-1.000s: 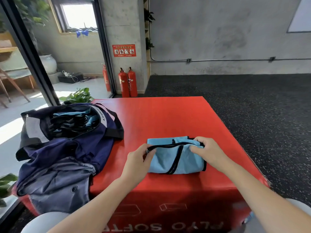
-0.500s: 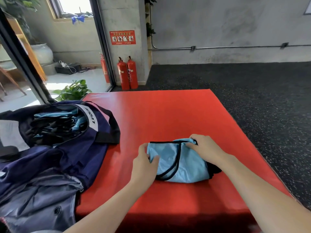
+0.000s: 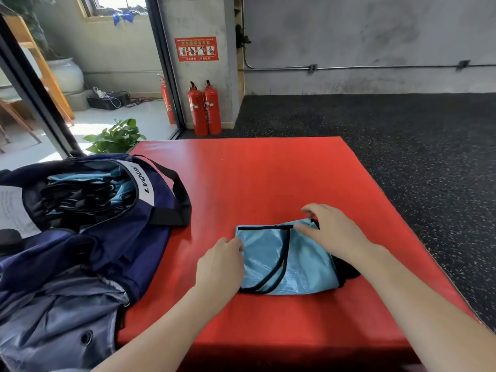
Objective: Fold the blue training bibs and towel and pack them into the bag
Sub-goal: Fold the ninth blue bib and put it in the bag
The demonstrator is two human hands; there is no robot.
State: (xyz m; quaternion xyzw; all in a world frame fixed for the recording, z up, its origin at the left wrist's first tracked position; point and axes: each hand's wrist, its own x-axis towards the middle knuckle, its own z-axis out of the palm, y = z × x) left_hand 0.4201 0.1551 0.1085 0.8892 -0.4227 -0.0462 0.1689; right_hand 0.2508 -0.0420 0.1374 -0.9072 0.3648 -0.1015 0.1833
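A person is leaning over a red mat (image 3: pixel 268 170), working a folded blue bib (image 3: pixel 284 261) that is lying flat near the front edge. The left hand (image 3: pixel 220 267) is resting at the bib's left edge, fingers curled against the fabric; whether they are pinching it or only pressing on it is hard to tell from here. The right hand (image 3: pixel 332 234) is covering the far right corner, fingers spread and bent, seemingly pressing the top layer down rather than gripping it.

To the left, a navy bag (image 3: pixel 112 237) is sitting open on the mat, well apart from the bib, with more blue bibs (image 3: pixel 88 189) already bunched inside. A dark patch of cloth is peeking out from under the bib's right side.

The fabric is looking thin and slippery, so the fold is likely to spring open if either hand is lifting away before the other has a firm hold. Carrying it across to the bag by one edge could let the layers slide apart, and the crowded opening could snag and rumple the bundle going in.
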